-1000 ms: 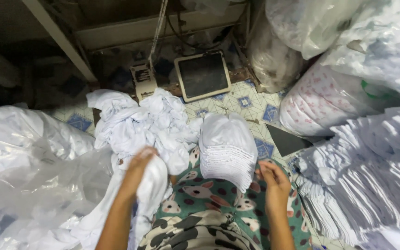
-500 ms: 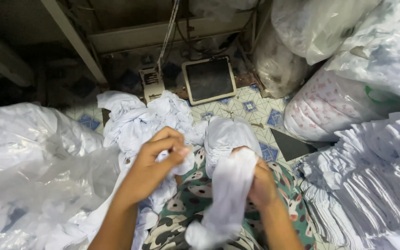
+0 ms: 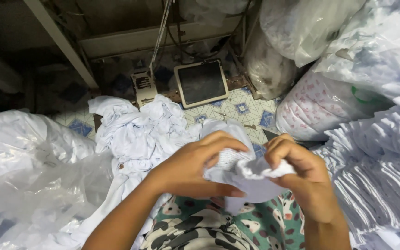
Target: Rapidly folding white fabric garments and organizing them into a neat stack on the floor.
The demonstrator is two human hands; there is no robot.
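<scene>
— What is in hand, item by item?

— One small white garment (image 3: 244, 173), bunched, held over my lap between both hands. My left hand (image 3: 195, 169) is curled round its left side, fingers bent over the top and thumb beneath. My right hand (image 3: 302, 173) is closed in a pinch on its right edge, the cloth gathered between thumb and forefinger. One white label with dark print shows on the cloth, just under my left fingertips (too small to make out).

— And lying about?

— One loose heap of white garments (image 3: 140, 132) on the floor just beyond my left hand. One stack of folded white pieces (image 3: 376, 185) at my right, many layers, uncounted. One large clear plastic sheet (image 3: 33, 176), crumpled, at my left.

— Packages?

— Three filled bags that I can count at upper right: one white sack with small pink print (image 3: 320, 109), rounded, lying on the tiled floor (image 3: 239, 106); one clear bag (image 3: 302, 28) above it; one greyish bag (image 3: 267, 65) behind. One dark rectangular pedal plate (image 3: 202, 82) with a pale rim stands beyond the heap.
</scene>
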